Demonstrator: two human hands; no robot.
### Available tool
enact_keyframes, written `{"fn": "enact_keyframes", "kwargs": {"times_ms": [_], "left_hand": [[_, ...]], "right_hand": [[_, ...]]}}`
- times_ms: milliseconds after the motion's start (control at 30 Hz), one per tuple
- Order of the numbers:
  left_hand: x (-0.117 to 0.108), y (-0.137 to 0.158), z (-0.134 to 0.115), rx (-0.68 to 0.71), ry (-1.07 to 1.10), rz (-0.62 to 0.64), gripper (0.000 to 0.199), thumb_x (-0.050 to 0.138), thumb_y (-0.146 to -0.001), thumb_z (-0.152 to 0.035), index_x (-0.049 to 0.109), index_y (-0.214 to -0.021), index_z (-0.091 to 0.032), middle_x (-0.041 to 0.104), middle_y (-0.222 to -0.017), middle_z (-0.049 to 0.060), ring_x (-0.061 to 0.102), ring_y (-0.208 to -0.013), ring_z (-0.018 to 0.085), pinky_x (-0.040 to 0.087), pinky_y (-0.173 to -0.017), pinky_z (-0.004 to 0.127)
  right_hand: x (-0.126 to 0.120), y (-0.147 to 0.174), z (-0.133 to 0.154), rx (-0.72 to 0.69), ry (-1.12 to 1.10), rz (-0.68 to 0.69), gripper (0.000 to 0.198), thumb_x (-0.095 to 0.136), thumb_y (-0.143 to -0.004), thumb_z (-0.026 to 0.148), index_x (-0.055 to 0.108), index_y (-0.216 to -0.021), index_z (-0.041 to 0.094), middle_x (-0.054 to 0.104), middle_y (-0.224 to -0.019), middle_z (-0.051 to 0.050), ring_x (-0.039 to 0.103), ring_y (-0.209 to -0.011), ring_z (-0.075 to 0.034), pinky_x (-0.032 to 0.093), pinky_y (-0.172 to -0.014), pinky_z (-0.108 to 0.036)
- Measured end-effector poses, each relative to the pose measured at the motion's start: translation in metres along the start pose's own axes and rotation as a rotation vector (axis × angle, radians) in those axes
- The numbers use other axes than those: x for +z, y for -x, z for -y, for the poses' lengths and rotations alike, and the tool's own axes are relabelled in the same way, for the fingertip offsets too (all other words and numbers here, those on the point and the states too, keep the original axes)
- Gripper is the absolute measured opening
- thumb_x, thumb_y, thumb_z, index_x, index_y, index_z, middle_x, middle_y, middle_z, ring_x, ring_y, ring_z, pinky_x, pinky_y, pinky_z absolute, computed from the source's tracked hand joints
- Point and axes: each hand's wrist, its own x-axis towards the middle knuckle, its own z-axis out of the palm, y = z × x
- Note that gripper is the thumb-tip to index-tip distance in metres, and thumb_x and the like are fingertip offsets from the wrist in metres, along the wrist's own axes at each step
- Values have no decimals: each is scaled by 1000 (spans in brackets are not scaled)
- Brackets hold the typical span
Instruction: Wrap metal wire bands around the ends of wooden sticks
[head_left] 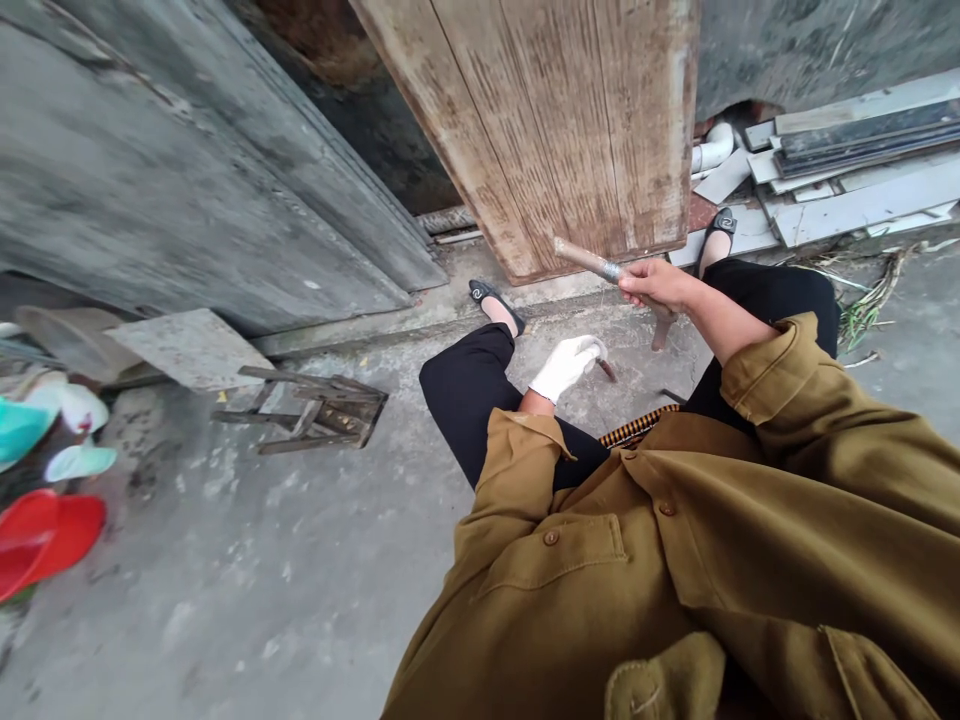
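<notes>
My right hand (652, 283), bare, is closed round a worn wooden stick (585, 258) with a grey metal-looking band beside the fingers. The stick points up and left, across the lower end of a wooden board. Below this hand a short brown piece (661, 332) shows; whether it belongs to the stick I cannot tell. My left hand (566, 368) wears a white glove, its fingers curled down between my knees. A thin reddish-brown rod end (607, 371) pokes out at its fingertips; the rest is hidden by the glove. The two hands are apart.
The wooden board (555, 130) leans upright in front of my feet. To the left lie a small wooden stool (322, 412) on its side, a flat slab (195, 350) and a red plastic basin (49, 540). Stacked white planks (847, 190) and a white pipe (712, 150) are at right.
</notes>
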Motion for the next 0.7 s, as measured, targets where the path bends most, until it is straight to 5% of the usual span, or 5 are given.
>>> {"fn": "enact_keyframes", "kwargs": {"times_ms": [200, 300, 433, 567, 700], "left_hand": [[1, 3, -6, 14, 68, 169, 28, 57, -84, -37, 68, -85, -12, 62, -69, 3, 48, -56, 11, 37, -56, 23], [-3, 1, 1, 33, 30, 51, 21, 62, -79, -33, 67, -81, -13, 67, -78, 5, 56, -69, 14, 44, -66, 24], [-8, -2, 12, 44, 118, -42, 24, 62, -80, -36, 66, -80, -13, 66, -78, 5, 56, -69, 14, 45, -68, 25], [-4, -3, 12, 53, 218, 8, 35, 61, -83, -47, 65, -79, -12, 61, -70, 5, 53, -61, 12, 42, -62, 25], [2, -1, 2, -37, 254, 81, 37, 67, -78, -49, 65, -78, -12, 56, -63, 1, 42, -50, 8, 35, -52, 24]], "right_hand": [[2, -3, -9, 206, 873, -107, 21, 73, -79, 28, 59, -69, 16, 54, -62, -3, 50, -62, -13, 37, -57, -24], [9, 5, -6, 460, 1019, 381, 19, 79, -72, 28, 66, -72, 14, 55, -60, -1, 51, -59, -12, 38, -57, -24], [8, 19, 9, 444, 462, 983, 42, 81, -69, 49, 67, -82, 11, 61, -67, 0, 54, -57, -9, 42, -56, -21], [-3, 21, 26, -20, 63, 460, 49, 74, -74, 59, 61, -84, 12, 61, -73, 0, 53, -61, -8, 43, -57, -19], [-6, 10, 24, 43, 286, -84, 35, 65, -87, 47, 58, -79, 14, 59, -69, -2, 51, -59, -9, 42, -58, -22]]}}
